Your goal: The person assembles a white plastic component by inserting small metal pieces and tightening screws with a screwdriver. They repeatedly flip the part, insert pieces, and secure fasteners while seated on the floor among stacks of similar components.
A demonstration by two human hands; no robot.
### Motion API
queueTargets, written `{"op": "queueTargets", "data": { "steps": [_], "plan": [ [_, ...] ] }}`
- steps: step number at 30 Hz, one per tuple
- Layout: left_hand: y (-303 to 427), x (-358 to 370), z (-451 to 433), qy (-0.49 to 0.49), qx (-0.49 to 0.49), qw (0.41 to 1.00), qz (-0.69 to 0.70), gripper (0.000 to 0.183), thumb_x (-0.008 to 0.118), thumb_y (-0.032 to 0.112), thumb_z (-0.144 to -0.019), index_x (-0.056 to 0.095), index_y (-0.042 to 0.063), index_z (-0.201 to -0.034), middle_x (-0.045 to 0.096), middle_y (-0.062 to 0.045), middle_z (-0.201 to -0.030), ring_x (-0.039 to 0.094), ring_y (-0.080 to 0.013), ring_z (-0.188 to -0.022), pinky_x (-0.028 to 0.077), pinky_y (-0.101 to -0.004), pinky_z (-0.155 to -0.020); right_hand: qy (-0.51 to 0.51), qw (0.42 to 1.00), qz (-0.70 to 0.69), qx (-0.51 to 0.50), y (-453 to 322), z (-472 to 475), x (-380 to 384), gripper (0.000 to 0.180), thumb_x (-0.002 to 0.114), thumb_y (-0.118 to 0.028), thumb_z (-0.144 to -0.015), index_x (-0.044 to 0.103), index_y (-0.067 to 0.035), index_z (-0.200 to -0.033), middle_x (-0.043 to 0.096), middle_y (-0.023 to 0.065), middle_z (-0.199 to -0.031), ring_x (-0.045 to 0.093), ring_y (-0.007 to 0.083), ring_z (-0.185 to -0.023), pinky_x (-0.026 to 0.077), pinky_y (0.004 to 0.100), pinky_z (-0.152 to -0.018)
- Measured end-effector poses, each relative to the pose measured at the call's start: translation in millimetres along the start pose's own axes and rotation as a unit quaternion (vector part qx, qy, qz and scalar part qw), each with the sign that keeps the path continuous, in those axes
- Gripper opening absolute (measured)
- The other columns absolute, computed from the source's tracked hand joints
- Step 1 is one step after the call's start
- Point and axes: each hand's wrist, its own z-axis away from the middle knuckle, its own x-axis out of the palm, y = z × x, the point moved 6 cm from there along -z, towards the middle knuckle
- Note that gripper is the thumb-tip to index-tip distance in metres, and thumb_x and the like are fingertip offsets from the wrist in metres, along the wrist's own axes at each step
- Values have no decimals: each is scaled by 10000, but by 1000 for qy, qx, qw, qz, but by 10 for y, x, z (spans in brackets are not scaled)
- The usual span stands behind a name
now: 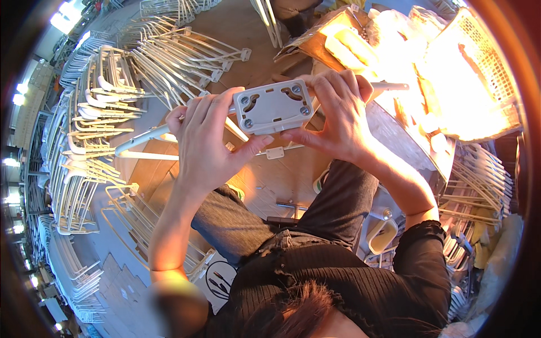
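Observation:
A white rectangular plastic bracket (pixel 274 107) with curved slots and a round metal fastener in each corner is held up before me. My left hand (pixel 205 135) grips its left side, thumb at the lower edge. My right hand (pixel 338 110) holds the right side, with its thumb also near the lower edge. From behind my right hand a pale metal tube (pixel 391 86) sticks out. A bent white tube (pixel 148 134) runs out left of my left hand; my fingers hide where these tubes meet the bracket.
Stacked white tubular frames (pixel 105 105) line the left, and more lie ahead (pixel 186 59). A cardboard box (pixel 321 38) and a brightly lit plastic basket (pixel 486 63) are at the upper right. More tubes (pixel 482 181) are piled at the right. Cardboard (pixel 291 177) covers floor beneath my hands.

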Motion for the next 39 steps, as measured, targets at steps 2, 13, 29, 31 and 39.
{"op": "queueTargets", "data": {
  "steps": [2,13,29,31,39],
  "plan": [
    [-4,-9,-22,-11,-15,1000,15,714,818,414,-681,566,77,-1258,630,-28,-1015,575,-175,-933,264,-370,-924,3,1000,-9,-3,6,-5,2,789,801,-585,-608,572,-59,-1151,572,76,-991,496,288,-959,322,427,-907],
    [-36,13,-42,24,-12,999,31,663,823,450,-659,593,104,-1176,609,-6,-934,551,-180,-927,262,-404,-925,23,1000,-13,6,7,-20,10,905,818,-575,-563,518,-99,-1271,599,48,-1024,508,263,-977,320,411,-919],
    [-13,-15,-17,43,-25,997,56,807,842,475,-617,528,121,-1270,611,1,-849,573,-146,-891,258,-393,-890,19,999,-43,-18,28,-30,-52,882,836,-514,-584,491,-78,-1268,613,56,-985,540,244,-971,323,426,-880],
    [-26,-17,19,32,-13,997,64,854,852,506,-574,527,134,-1271,583,16,-798,551,-141,-850,250,-389,-875,10,997,-78,-22,63,-16,-31,897,835,-533,-573,491,-84,-1269,609,42,-971,544,226,-951,305,409,-870],
    [83,-31,41,-109,97,979,143,991,863,600,-439,529,156,-1260,515,27,-777,464,-137,-787,231,-360,-867,-70,962,-142,-222,-110,-51,-101,1188,672,-886,-442,493,-17,-1232,548,15,-827,487,142,-739,331,334,-787]
  ]
}}
